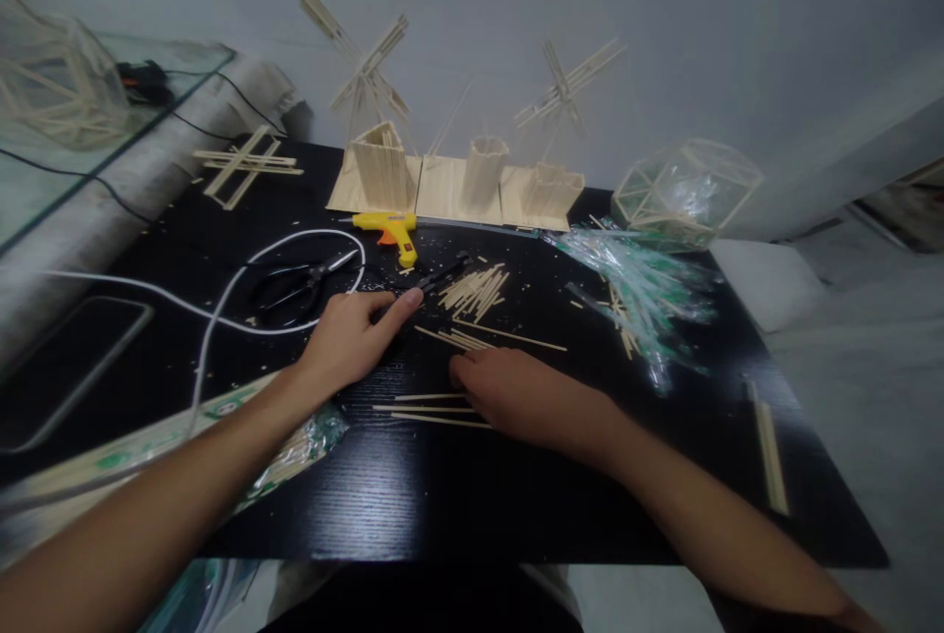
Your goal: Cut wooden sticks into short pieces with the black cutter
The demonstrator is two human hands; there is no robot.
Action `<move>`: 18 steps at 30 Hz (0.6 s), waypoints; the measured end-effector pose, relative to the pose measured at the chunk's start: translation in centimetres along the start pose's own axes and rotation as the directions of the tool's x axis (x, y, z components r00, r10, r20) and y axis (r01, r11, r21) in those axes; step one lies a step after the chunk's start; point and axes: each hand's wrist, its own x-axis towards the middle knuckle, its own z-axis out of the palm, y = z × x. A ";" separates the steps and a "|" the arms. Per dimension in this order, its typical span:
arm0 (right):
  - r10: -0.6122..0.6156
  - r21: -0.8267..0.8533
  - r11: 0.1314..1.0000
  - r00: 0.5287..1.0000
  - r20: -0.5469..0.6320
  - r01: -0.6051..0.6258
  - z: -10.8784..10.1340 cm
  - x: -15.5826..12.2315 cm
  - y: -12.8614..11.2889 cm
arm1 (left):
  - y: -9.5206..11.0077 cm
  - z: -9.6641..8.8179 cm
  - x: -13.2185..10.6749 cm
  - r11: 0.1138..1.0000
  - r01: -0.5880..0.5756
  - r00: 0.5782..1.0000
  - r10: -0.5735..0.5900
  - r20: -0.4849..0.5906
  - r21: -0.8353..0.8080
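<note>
My left hand (352,336) is closed around the near end of a slim black hand tool, apparently pliers (446,271), with the thumb stretched along it. My right hand (527,397) is curled low over the table, fingers bent down on thin wooden sticks (432,409) that poke out to its left. Its fingertips are partly hidden, so how many sticks they grip does not show. Just beyond it lie a few more sticks (461,338) and a pile of short cut pieces (476,291).
A yellow glue gun (390,232) and black-handled scissors (306,284) lie near a looping white cable (243,264). Stick-built models (383,176) stand along the back of the black table (413,505). Clear plastic packets (634,284) lie right; a stick package (287,461) lies front left.
</note>
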 end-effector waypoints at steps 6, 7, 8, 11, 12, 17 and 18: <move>0.034 0.051 0.998 0.998 -0.054 -0.031 -2.4 -1.2 0.3 | 0.0 0.0 0.0 1.000 0.011 1.000 -0.011 -0.010 -0.028; 0.046 0.099 0.994 0.994 -0.095 -0.037 -3.2 -1.6 0.5 | 0.0 0.0 0.0 0.999 0.014 1.000 -0.014 -0.013 -0.035; 0.044 0.157 0.987 0.988 -0.147 -0.021 -4.0 -2.1 0.8 | -0.1 0.0 0.0 0.999 0.015 1.000 -0.016 -0.016 -0.042; 0.048 0.299 0.954 0.961 -0.271 0.036 -5.9 -3.4 1.4 | -0.2 0.0 0.0 0.999 0.013 1.000 -0.014 -0.023 -0.050; 0.064 0.340 0.940 0.956 -0.286 0.039 -6.3 -3.8 1.6 | -0.2 0.0 0.0 0.999 0.011 1.000 -0.012 -0.025 -0.047; 0.107 0.637 0.761 0.943 -0.314 0.126 -6.7 -4.5 2.0 | -0.2 0.0 -0.1 0.999 0.005 1.000 -0.006 -0.031 -0.053; 0.106 0.691 0.705 0.939 -0.326 0.160 -6.7 -4.4 2.0 | -0.2 0.0 -0.1 0.998 0.006 0.999 -0.008 -0.031 -0.063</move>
